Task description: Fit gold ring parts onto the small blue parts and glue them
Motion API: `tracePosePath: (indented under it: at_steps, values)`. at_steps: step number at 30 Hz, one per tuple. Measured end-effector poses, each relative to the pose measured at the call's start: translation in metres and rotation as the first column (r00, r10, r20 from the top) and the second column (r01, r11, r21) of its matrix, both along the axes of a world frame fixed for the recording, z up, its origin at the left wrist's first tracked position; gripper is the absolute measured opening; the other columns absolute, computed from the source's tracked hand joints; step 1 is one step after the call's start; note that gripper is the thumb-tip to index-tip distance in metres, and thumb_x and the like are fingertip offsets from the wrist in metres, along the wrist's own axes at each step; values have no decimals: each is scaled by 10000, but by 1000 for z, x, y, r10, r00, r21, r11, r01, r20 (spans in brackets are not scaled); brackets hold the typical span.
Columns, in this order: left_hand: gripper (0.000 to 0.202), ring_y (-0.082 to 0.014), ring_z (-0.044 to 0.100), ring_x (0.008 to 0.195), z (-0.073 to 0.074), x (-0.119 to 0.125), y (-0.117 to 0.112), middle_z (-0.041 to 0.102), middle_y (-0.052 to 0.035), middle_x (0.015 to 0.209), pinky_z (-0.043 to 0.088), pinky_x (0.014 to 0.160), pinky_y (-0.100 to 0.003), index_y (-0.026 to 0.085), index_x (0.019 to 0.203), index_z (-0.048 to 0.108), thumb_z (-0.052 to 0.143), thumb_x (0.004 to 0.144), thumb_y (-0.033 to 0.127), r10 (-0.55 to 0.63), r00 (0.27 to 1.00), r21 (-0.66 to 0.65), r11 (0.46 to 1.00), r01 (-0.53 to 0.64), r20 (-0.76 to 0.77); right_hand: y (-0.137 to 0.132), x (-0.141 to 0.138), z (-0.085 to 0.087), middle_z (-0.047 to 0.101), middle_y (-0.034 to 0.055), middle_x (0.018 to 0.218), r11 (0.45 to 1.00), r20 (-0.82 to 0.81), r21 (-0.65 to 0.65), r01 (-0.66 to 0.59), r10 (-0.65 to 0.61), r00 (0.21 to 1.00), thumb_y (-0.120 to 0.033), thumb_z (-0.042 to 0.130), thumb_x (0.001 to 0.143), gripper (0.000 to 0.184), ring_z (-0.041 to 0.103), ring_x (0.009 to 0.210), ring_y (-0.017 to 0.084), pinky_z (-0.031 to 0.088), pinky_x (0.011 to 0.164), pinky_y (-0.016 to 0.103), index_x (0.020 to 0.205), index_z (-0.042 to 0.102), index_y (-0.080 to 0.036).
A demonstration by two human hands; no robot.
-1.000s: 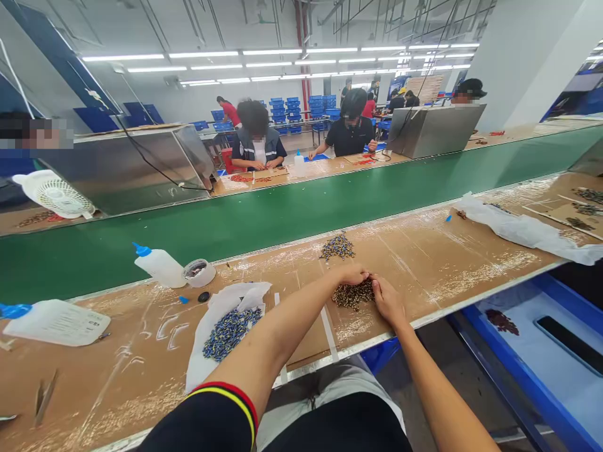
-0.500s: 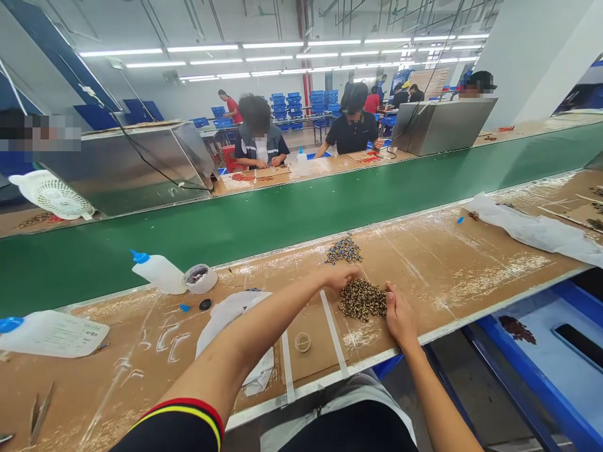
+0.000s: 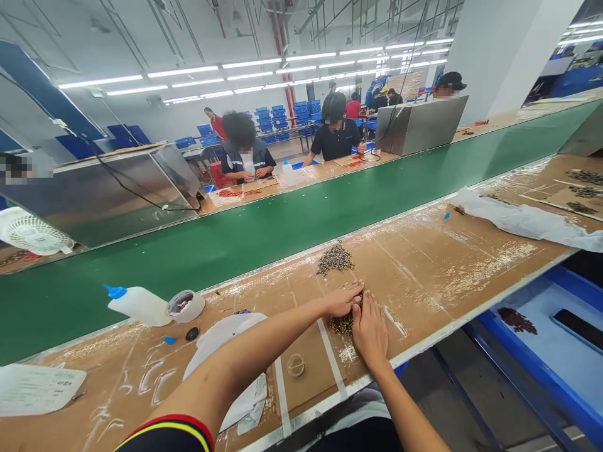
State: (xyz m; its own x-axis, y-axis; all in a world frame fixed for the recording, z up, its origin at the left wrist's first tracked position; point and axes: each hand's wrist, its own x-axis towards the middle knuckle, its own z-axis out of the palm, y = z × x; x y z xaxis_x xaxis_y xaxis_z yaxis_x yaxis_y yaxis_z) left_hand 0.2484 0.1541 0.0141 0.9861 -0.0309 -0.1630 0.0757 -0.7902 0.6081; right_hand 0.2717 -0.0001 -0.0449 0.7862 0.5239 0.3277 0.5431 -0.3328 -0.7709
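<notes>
A heap of small brown and gold parts [image 3: 340, 324] lies on the cardboard-covered workbench [image 3: 424, 276] in front of me. My left hand [image 3: 343, 299] rests flat on the heap's far side, fingers stretched out. My right hand [image 3: 370, 329] lies flat over the heap's right part, fingers together and extended, hiding most of it. A second small heap of blue and yellow parts [image 3: 335, 258] sits just beyond my hands. A white bag [image 3: 240, 370] lies to the left under my left forearm. A small clear ring [image 3: 296, 365] lies on the board near it.
A green conveyor belt [image 3: 264, 226] runs behind the bench. A white squeeze bottle with blue cap [image 3: 136, 304], a tape roll [image 3: 186, 306] and a paper sheet [image 3: 38, 389] lie at left. White plastic sheeting [image 3: 522, 220] lies at right. People work across the belt. Blue bins [image 3: 551, 333] sit below right.
My hands have closed in over the brown heap; the right hand moved left onto it and now covers most of it. The camera view shifted slightly.
</notes>
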Motion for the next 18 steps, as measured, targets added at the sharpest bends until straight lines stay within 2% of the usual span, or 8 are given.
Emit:
tracePosePath:
  at_steps: [6,10,12,15,17,18]
  values:
    - [566,-225,200,1521,10,-14,-9,270,-151,1615,183,1256,-423,95,1544,299,353,1007,262,-21,999,-18,1000,21,-33,1,-5,10,449,180,1514,994,-95,105,-6,16,995,-540,382,983,648,377,1416,357,240,1170,546,1463,483,-116]
    - [544,-219,227,1514,27,-19,-2,294,-142,1606,195,1255,-398,93,1518,354,373,1010,286,-4,999,-54,999,2,-51,-10,5,15,463,198,1498,976,-198,216,12,32,980,-556,345,983,660,391,1407,331,264,1164,549,1418,513,-89]
    - [534,-233,255,1506,41,-24,5,327,-159,1591,196,1253,-398,78,1487,404,408,1000,297,26,998,-74,997,-30,-52,-17,9,15,509,210,1454,960,-271,276,50,28,962,-556,323,988,658,436,1377,317,290,1151,543,1386,531,-76]
    - [539,-259,269,1502,71,-38,8,321,-179,1594,191,1248,-429,75,1469,418,446,982,303,131,991,-101,986,-132,-14,-25,15,18,574,202,1380,916,-389,370,154,2,921,-558,286,994,636,503,1321,286,358,1113,507,1324,563,-90]
    - [533,-272,303,1483,93,-53,-4,353,-179,1581,222,1229,-456,93,1465,416,437,987,330,233,972,-125,966,-227,34,-27,19,26,610,194,1314,872,-456,429,237,-17,890,-568,240,992,637,560,1250,270,430,1047,478,1275,577,-106]
    - [512,-273,380,1434,102,-61,-16,414,-179,1544,284,1199,-461,102,1448,432,414,996,341,281,958,-144,952,-271,52,-28,22,34,627,188,1272,847,-482,456,272,-23,876,-574,223,988,638,590,1201,266,462,1004,467,1254,580,-117]
